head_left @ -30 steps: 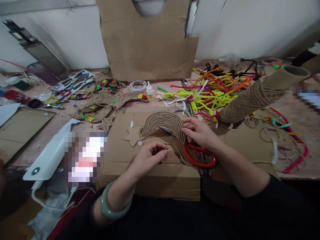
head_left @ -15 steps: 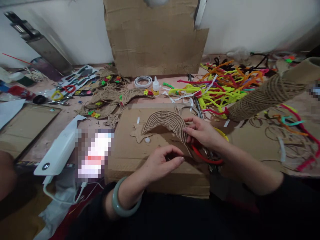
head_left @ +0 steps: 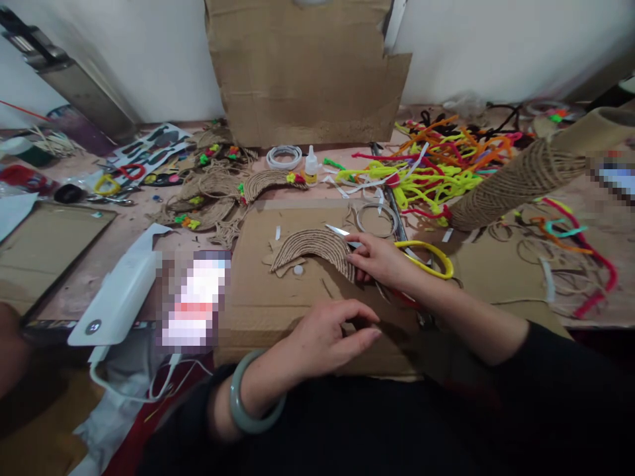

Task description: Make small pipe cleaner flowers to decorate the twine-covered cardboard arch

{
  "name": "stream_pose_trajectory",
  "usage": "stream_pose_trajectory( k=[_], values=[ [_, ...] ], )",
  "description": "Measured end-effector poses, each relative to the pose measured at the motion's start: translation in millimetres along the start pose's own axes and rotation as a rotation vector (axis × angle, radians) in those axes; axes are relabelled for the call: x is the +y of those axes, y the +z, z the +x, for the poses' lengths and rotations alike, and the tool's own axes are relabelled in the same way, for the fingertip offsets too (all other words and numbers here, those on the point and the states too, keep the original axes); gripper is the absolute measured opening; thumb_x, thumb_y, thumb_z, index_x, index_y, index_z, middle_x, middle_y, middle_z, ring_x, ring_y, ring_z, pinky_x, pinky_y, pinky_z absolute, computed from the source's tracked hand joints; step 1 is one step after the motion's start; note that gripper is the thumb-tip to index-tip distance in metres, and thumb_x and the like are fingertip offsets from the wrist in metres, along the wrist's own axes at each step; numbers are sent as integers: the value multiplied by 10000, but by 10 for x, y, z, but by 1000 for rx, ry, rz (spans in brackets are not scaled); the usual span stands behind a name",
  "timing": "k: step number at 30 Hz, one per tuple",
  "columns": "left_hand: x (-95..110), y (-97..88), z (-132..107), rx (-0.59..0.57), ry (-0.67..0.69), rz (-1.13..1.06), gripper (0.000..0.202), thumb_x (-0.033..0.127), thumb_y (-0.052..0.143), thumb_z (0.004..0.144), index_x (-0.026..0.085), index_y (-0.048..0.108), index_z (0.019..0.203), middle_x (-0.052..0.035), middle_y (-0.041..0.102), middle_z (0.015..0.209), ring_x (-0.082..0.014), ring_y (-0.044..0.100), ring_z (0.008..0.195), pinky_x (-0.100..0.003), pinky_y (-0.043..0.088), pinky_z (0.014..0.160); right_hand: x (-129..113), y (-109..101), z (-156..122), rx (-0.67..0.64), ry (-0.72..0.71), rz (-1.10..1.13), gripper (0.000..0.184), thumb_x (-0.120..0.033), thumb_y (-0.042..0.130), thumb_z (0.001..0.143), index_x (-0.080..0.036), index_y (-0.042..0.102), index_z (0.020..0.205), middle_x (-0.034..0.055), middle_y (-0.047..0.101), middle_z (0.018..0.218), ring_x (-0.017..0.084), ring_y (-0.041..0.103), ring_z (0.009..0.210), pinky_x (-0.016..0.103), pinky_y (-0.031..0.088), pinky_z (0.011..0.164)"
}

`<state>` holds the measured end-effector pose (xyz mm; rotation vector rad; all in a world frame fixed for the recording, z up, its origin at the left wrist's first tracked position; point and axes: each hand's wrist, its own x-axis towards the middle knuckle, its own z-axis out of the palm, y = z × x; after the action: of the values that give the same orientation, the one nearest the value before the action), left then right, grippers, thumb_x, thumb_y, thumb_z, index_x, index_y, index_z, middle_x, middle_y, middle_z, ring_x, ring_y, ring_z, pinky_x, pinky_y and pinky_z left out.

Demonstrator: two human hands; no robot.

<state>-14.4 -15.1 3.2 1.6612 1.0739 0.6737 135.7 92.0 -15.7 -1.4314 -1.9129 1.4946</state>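
A jute-wrapped arc (head_left: 312, 243) lies on a flat cardboard sheet (head_left: 278, 311) in front of me. My right hand (head_left: 381, 261) has its fingers closed on the arc's right end. Scissors lie under that hand: the blade tip (head_left: 337, 230) shows past the fingers, and a yellow handle loop (head_left: 427, 255) shows behind the hand. My left hand (head_left: 327, 337) rests on the cardboard nearer to me, with thumb and fingers curled towards each other. What it pinches, if anything, I cannot make out. A small cardboard star (head_left: 278, 263) lies partly under the arc.
A big cardboard piece (head_left: 302, 73) leans on the wall. Before it are a glue bottle (head_left: 311, 165) and a white tape roll (head_left: 284, 157). Pipe cleaners (head_left: 436, 165) and a jute spool (head_left: 516, 182) lie to the right. More jute arcs (head_left: 218, 198) and a white device (head_left: 119, 297) lie to the left.
My left hand has drawn back towards me and to the right. My right hand stays on the arc's end. The scissors' yellow loop and blade tip now show around it.
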Motion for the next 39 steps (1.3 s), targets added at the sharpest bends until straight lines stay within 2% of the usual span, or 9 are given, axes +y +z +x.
stream_pose_trajectory(
  k=[8,12,18,22,25,29,32,35,39],
  values=[
    [-11,-15,-30,4,27,-1,189,304,545,812,183,654,909,-40,676,794,-142,594,705,-239,447,642,-4,-123,-118,153,-167,-426,308,-264,515,810,-151,564,1091,50,682,841,140,608,656,239,432,592],
    [4,-60,-78,-14,28,49,177,300,542,819,179,655,882,-42,677,786,-140,600,704,-236,439,644,-1,-134,-286,195,-308,-538,242,-273,464,852,-177,615,1015,57,688,891,171,626,768,269,450,671],
    [73,-94,-144,-182,59,128,174,289,522,833,180,657,822,-20,677,707,-120,578,615,-225,413,593,-114,127,-298,29,-657,-814,264,-112,429,849,-164,646,989,77,664,1021,184,586,957,307,457,810],
    [68,-74,-157,-198,62,147,160,281,528,831,182,654,847,-18,690,752,-122,594,645,-217,416,602,-152,251,-213,-116,-807,-1009,224,-126,465,856,-150,648,984,81,651,1050,234,456,1178,392,400,933],
    [53,-76,-164,-179,50,152,152,283,538,826,186,652,856,-17,694,756,-127,604,660,-217,422,617,-159,264,-208,-125,-816,-1101,177,-148,491,856,-130,657,915,102,656,1000,261,440,1181,408,391,921],
    [59,-96,-165,-171,49,167,153,284,549,820,182,653,868,-23,695,760,-130,612,661,-215,426,608,-192,243,-252,-150,-771,-1152,139,-154,516,842,-103,644,822,101,656,828,247,530,973,376,421,803],
    [98,-120,-170,-168,58,183,163,285,539,827,176,651,872,-28,691,738,-120,604,604,-206,425,563,-214,181,-323,-158,-745,-1163,140,-151,505,840,-111,633,797,88,647,792,231,535,879,351,423,748],
    [172,-170,-184,-130,112,253,153,285,543,824,186,648,877,-35,697,760,-142,625,654,-225,442,601,-205,2,-490,-173,-715,-1118,156,-129,487,832,-122,633,777,82,645,786,209,541,818,333,430,735],
    [268,-292,-190,-61,190,326,117,276,562,812,221,646,873,-27,705,770,-160,644,690,-245,454,631,-124,-422,-863,-154,-530,-935,185,-127,482,819,-168,655,769,57,649,782,184,575,809,297,453,724]
  ],
)
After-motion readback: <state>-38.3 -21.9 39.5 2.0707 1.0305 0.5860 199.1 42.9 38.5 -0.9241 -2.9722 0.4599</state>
